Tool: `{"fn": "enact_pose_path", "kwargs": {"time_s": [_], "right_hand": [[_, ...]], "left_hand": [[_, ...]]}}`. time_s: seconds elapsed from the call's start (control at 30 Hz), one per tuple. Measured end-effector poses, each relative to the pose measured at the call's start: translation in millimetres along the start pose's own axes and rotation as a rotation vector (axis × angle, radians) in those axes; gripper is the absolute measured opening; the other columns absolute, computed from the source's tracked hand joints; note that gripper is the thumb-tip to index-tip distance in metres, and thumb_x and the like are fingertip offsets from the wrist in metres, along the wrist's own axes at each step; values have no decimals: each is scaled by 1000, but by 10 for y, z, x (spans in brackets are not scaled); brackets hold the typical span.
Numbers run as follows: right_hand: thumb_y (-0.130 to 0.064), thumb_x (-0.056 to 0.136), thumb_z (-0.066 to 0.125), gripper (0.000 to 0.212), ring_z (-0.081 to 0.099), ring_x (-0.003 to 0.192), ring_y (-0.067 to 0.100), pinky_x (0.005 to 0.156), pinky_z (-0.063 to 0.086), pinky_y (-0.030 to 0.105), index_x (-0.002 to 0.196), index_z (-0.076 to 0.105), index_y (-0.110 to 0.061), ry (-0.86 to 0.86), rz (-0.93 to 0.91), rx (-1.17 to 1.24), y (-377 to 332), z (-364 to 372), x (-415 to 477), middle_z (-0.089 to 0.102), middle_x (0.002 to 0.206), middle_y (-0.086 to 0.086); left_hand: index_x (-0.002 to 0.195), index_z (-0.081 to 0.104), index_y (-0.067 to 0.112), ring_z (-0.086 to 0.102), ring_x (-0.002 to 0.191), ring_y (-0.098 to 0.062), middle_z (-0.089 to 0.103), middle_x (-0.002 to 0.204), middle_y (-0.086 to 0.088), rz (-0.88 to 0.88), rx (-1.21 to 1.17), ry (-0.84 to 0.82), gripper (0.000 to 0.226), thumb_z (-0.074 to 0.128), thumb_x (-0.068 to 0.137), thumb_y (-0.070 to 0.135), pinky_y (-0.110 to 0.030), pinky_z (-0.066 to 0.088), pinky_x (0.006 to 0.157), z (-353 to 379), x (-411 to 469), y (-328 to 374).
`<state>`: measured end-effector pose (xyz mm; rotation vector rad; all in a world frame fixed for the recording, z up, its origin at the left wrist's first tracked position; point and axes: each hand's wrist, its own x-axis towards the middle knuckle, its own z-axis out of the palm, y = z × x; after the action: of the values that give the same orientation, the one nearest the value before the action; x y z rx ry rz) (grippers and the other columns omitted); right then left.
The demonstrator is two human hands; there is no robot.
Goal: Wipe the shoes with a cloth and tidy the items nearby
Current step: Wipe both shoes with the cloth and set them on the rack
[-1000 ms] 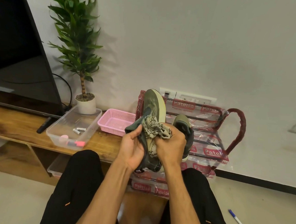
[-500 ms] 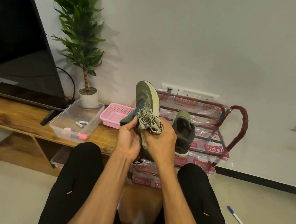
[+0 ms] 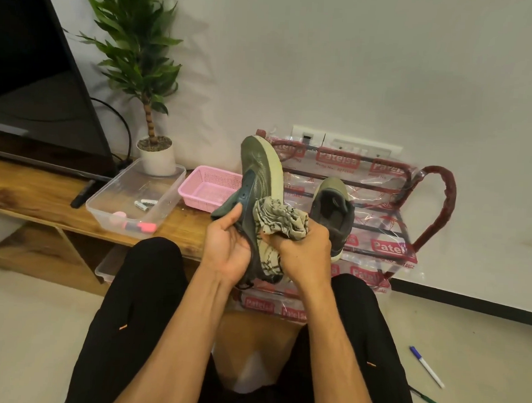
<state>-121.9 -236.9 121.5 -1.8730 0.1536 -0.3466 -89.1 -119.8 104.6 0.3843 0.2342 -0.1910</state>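
Since one second ago, the shoe has tipped so its toe leans a little more to the left, and the cloth sits slightly further toward the sole's right edge.

Shoe: long axis near upright, toe up, heel down between my wrists. Pale sole edge faces right, toward the rack.

Position vs hands: the shoe stands between the two, above the knees and in front of the rack. It does not touch the desk.

Left hand: palm turned toward me, fingers curled round the dark collar and tongue, grasping the shoe from its left side.

Right hand: back of hand toward me, clenched round the bunched cloth, pressing it against the shoe's side near mid-length. A tail of cloth hangs below the fist.

Both forearms reach forward and converge at the shoe.

Second shoe: on the rack just right of the cloth, toe pointing to the wall.

Blue pen: on the floor, well right of my knee.
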Motion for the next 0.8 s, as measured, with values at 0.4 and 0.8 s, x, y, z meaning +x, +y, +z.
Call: {"fn": "enact_pose_path", "kwargs": {"time_s": [0.4,0.8], "right_hand": [[-16,73,83,20,66,75,-4,59,50,12,90,74,-24,77,19,10,12,-29,-6,72,80,-13],[-13,76,78,8,65,67,1,54,49,15,82,73,-16,100,-77,-32,-72,113,-21,70,71,-8]], "left_hand": [[130,59,0,68,109,-25,69,120,-16,-45,86,-12,48,55,84,12,-38,49,102,-85,-57,-97],[127,61,-1,64,114,-26,67,123,-18,-43,242,6,35,44,98,10,-36,53,95,-73,-71,-40]]}}
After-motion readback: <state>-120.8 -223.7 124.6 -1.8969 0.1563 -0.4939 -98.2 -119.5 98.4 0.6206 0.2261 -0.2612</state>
